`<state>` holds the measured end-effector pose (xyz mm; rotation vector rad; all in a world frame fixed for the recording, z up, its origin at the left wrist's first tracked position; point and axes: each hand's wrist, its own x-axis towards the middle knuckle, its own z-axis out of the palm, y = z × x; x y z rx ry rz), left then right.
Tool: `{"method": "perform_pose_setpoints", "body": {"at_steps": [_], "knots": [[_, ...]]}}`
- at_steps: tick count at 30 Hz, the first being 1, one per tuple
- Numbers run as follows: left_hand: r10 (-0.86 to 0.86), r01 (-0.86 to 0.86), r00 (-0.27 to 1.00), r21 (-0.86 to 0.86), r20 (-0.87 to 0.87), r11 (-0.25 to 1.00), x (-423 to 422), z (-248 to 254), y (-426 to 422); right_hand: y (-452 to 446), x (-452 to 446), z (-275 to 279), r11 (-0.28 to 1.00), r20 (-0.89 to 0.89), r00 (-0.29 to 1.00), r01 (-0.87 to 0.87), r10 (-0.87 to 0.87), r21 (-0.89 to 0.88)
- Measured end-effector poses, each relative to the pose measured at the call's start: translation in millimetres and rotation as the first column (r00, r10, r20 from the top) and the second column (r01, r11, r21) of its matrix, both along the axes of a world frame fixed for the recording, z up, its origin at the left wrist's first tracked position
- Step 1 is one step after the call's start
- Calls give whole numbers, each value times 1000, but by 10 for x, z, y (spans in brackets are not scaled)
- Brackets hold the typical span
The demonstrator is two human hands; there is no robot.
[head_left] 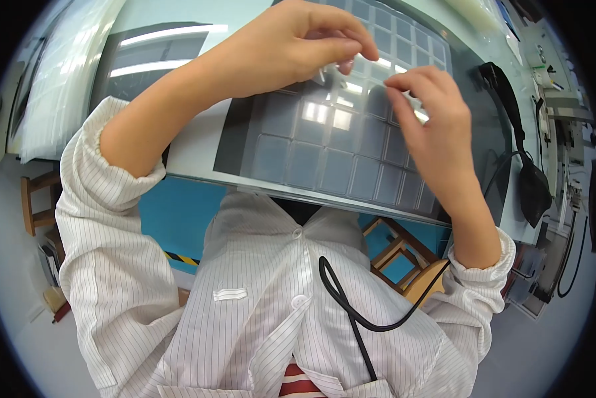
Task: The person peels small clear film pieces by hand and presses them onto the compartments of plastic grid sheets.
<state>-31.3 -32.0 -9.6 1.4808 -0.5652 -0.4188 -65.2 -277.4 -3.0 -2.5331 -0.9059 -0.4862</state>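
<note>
My left hand (318,46) is above the far part of a clear sheet of square pockets (275,156), its thumb and fingers drawn together in a pinch. A small clear sliver shows under its fingers, but what it holds I cannot make out. My right hand (437,109) is over the right side of the sheet, thumb and forefinger tips nearly together. Anything between them is lost in the glare. The two hands are apart, fingertips turned toward each other. Rows of greyish squares fill the sheet, which lies on a dark mat (232,146).
Stacked translucent plastic sheets (66,79) stand on the left, beside a dark glossy panel (155,53). A black strap with a pouch (533,189) lies along the right table edge. A black cable (377,327) crosses my lap, and a wooden stool (404,255) stands below the table.
</note>
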Motion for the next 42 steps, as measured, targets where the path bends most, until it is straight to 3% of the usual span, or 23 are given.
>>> {"method": "perform_pose_setpoints", "body": {"at_steps": [1,5,7,14,16,17,19,25,29,42], "knots": [[-7,12,999,110,-50,994,51,13,23,4,-11,-28,1000,35,999,-28,28,-2],[29,-18,998,175,-62,984,10,79,24,72,-52,-31,1000,60,998,-2,2,1],[56,-116,968,235,246,965,-4,51,-4,52,-43,-19,1000,-1,1000,-9,9,-4],[59,-109,969,201,241,973,81,-87,-102,50,-44,-62,999,63,997,-38,37,19],[89,-146,934,143,345,979,84,-91,-165,55,-30,-50,999,35,998,-44,43,22],[87,-145,936,148,342,978,94,-68,-196,49,-28,-51,999,31,999,-43,42,27],[66,-60,997,117,-44,991,77,49,-243,74,-38,-64,998,71,997,-6,2,57],[116,-118,993,92,29,989,100,-45,-418,38,-49,-54,998,84,995,-49,45,47],[133,-130,991,90,-24,987,90,-16,-418,46,-60,-47,997,25,1000,-3,1,78],[101,-100,995,98,-8,990,90,-56,-463,19,-88,-78,999,61,998,13,-16,41]]}}
